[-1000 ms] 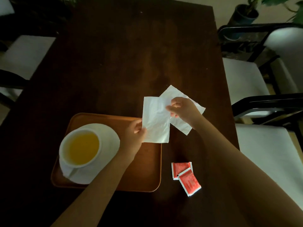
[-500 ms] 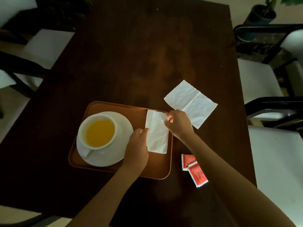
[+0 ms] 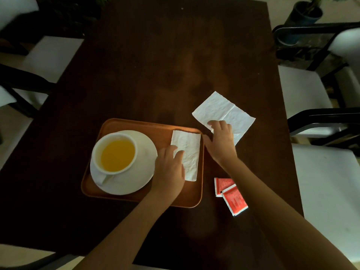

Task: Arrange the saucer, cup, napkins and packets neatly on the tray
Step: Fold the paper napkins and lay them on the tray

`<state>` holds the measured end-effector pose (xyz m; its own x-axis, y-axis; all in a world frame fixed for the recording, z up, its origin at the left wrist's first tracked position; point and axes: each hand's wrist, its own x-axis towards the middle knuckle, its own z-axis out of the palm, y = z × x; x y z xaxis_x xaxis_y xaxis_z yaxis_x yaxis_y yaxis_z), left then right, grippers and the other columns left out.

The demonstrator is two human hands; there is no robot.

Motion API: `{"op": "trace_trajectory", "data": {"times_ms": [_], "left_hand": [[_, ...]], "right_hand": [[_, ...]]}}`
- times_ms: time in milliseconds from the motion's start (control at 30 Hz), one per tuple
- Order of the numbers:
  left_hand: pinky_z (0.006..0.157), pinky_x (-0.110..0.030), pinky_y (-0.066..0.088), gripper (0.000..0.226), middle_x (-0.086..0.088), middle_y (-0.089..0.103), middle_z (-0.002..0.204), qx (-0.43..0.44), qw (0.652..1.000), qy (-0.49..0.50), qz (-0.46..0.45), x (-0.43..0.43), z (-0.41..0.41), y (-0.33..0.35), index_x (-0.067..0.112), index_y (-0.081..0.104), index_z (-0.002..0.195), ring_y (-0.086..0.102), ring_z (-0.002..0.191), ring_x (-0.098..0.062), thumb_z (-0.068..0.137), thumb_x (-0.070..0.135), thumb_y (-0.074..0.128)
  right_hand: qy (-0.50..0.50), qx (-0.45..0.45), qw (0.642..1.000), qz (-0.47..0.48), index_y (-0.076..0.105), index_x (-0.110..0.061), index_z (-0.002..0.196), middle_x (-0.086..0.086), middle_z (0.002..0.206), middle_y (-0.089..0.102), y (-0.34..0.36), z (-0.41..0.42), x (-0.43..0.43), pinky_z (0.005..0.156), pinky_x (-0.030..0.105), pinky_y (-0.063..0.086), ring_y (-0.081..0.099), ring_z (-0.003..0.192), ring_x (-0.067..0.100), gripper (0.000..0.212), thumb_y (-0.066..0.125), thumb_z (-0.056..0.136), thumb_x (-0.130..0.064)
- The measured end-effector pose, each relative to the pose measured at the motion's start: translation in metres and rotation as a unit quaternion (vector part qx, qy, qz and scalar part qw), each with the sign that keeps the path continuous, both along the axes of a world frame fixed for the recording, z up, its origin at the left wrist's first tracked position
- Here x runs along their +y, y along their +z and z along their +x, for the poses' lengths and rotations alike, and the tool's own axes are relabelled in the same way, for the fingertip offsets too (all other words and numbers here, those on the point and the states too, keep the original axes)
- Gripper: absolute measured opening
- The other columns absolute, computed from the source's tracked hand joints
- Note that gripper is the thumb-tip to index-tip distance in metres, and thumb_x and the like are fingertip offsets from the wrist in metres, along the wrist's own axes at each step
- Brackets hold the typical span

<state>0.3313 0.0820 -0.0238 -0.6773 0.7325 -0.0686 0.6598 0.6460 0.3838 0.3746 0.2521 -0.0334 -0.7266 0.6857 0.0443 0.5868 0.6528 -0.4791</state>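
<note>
A brown tray (image 3: pixel 136 198) lies on the dark table. On its left half a white saucer (image 3: pixel 143 172) carries a white cup (image 3: pixel 115 152) of yellow drink. A folded white napkin (image 3: pixel 190 152) lies flat on the tray's right side, and my left hand (image 3: pixel 169 168) rests on its left edge with fingers spread. A second, unfolded napkin (image 3: pixel 220 110) lies on the table right of the tray; my right hand (image 3: pixel 220 141) lies over its near corner, fingers curled on it. Two red packets (image 3: pixel 230 195) overlap on the table near the tray's right front corner.
The dark wooden table (image 3: pixel 165 55) stretches away from me. White-cushioned dark chairs stand at the right (image 3: pixel 327 172) and the left (image 3: pixel 44 55). A potted plant (image 3: pixel 302 18) sits at the far right corner, off the table.
The folded napkin went down onto the tray's right side. My right hand let go of it and moved right onto the second napkin. My left hand now presses the first one flat.
</note>
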Motion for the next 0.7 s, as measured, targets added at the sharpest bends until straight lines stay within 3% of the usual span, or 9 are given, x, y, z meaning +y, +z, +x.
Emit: {"op": "trace_trajectory", "data": {"times_ms": [200, 333, 533, 700], "left_hand": [[0.1, -0.037, 0.04, 0.032, -0.011, 0.057, 0.126, 0.003, 0.992, -0.094, 0.085, 0.073, -0.002, 0.006, 0.009, 0.054, 0.119, 0.047, 0.119, -0.027, 0.088, 0.02, 0.054], [0.1, -0.036, 0.039, 0.036, -0.01, 0.054, 0.127, 0.003, 0.984, -0.163, 0.07, 0.124, 0.0, -0.004, 0.009, 0.05, 0.121, 0.043, 0.121, -0.026, 0.089, 0.023, 0.053], [0.097, -0.034, 0.042, 0.032, -0.011, 0.053, 0.125, 0.007, 0.975, -0.22, 0.029, 0.151, -0.002, -0.02, 0.008, 0.052, 0.119, 0.043, 0.119, -0.025, 0.09, 0.021, 0.053], [0.089, -0.034, 0.048, 0.02, -0.01, 0.064, 0.108, 0.011, 0.971, -0.228, 0.072, 0.156, -0.015, -0.018, 0.008, 0.063, 0.105, 0.054, 0.104, -0.023, 0.091, 0.01, 0.048]], "right_hand": [[-0.038, -0.132, 0.99, 0.024, 0.036, -0.016, 0.135, 0.009, 0.145, 0.037, 0.005, 0.042, 0.068, 0.105, 0.048, 0.03, 0.029, 0.132, 0.031, 0.051, 0.053, 0.088, -0.022], [0.0, -0.217, 0.976, 0.021, 0.033, -0.022, 0.138, 0.005, 0.149, 0.032, 0.001, 0.061, 0.091, 0.112, 0.048, 0.02, 0.023, 0.137, 0.029, 0.051, 0.049, 0.09, -0.033], [-0.006, -0.177, 0.984, 0.038, 0.037, -0.023, 0.135, 0.007, 0.139, 0.042, -0.004, 0.073, 0.084, 0.108, 0.047, 0.027, 0.035, 0.128, 0.029, 0.047, 0.048, 0.091, -0.034], [-0.017, -0.115, 0.993, 0.017, 0.045, -0.021, 0.129, 0.007, 0.132, 0.049, -0.001, 0.083, 0.091, 0.106, 0.047, 0.028, 0.035, 0.125, 0.029, 0.044, 0.052, 0.085, -0.016]]}}
